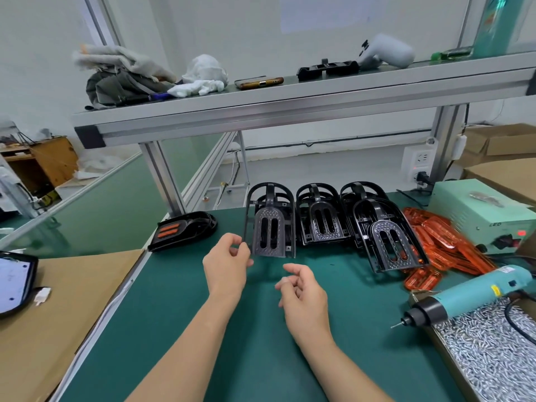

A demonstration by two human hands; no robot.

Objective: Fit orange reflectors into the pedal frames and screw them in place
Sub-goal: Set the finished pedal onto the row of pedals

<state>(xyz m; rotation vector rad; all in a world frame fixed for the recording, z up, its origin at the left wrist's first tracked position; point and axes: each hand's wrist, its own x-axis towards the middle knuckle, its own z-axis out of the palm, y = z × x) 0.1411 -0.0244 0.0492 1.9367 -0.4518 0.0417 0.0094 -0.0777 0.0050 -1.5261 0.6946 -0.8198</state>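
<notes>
My left hand (pixel 227 264) pinches the lower left corner of a black pedal frame (pixel 271 224), which stands tilted on the green mat. My right hand (pixel 301 288) hovers just below and to the right of it, fingers loosely curled, holding nothing. More black pedal frames (pixel 322 217) stand stacked in a row behind, and one frame (pixel 390 236) leans at the right. A heap of orange reflectors (pixel 446 245) lies right of the frames. One pedal frame with orange reflectors fitted (pixel 182 230) lies flat at the left. A teal electric screwdriver (pixel 467 297) rests on a box of screws (pixel 487 352).
A pale green power unit (pixel 478 213) sits at the back right. Brown cardboard (pixel 55 309) covers the table's left side, with a black tray (pixel 14 282) on it. An aluminium shelf (pixel 290 105) spans overhead, holding cloths, a phone and a black part.
</notes>
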